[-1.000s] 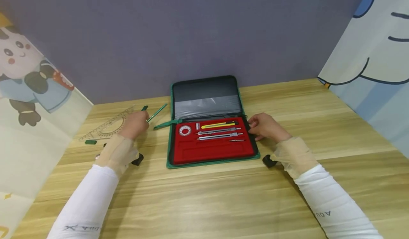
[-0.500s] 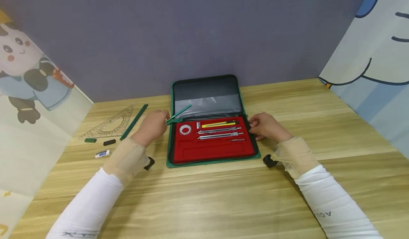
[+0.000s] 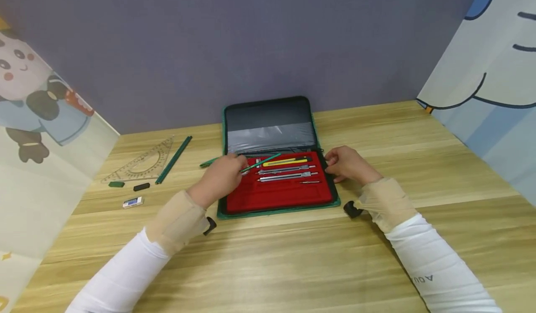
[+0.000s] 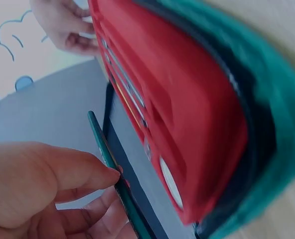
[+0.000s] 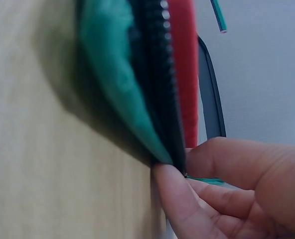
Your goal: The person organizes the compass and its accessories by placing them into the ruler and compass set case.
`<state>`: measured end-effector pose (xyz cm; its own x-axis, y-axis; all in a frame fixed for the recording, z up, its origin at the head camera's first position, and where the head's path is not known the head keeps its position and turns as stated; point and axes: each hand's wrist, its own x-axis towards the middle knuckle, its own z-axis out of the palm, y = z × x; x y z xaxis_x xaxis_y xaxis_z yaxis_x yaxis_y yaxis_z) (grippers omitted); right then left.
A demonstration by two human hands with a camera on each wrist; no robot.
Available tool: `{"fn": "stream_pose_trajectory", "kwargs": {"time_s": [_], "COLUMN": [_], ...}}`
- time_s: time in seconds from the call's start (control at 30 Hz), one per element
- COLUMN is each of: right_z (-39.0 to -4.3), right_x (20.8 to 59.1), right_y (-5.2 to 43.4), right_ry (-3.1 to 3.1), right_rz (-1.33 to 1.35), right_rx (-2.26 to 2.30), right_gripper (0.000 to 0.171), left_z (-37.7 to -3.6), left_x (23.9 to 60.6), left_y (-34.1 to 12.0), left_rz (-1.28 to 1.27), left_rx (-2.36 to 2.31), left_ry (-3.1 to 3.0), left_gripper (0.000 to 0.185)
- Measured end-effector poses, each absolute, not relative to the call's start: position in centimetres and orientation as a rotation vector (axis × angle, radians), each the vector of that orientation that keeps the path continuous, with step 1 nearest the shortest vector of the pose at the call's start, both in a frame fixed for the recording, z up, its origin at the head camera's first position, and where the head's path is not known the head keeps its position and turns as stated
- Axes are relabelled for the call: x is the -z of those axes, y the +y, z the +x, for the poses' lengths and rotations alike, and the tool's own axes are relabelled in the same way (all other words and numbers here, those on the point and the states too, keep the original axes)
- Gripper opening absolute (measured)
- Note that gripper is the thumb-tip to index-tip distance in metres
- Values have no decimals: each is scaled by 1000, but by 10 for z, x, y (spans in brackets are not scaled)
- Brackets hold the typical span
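upside-down "AOU" lettering on right white sleeve (image 3: 423, 279)

Your left hand (image 3: 219, 178) moves from the set square near the table's left edge to the red tray's (image 3: 280, 196) left end, carrying a green pencil (image 3: 260, 163) now angled over its upper left corner

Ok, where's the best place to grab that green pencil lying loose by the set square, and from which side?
Probably mid-shaft on the pencil, from above. It lies flat on the table, slanting away, with the set square close on its left, so the fingers would straddle it across its width, coming from the clearer right side.
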<state>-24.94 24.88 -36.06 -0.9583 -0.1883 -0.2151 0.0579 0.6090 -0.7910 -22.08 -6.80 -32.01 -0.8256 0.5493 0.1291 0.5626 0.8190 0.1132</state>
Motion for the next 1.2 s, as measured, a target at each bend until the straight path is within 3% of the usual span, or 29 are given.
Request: {"fn": "stream_pose_trajectory", "kwargs": {"time_s": [0.3, 1.2], "right_z": [-249, -248], "right_x": [361, 358], "right_y": [249, 247], "right_ry": [2567, 2558], "right_rz": [-93, -78], "right_rx": [1265, 1275], "right_gripper": [41, 40], "left_z": [-203, -182], "left_x": [326, 337], "left_y": [-49, -17], "left_rz": [-1041, -1232], "left_rx": [221, 158], "left_ry": [-2853, -2990], "left_gripper": [12, 15]}}
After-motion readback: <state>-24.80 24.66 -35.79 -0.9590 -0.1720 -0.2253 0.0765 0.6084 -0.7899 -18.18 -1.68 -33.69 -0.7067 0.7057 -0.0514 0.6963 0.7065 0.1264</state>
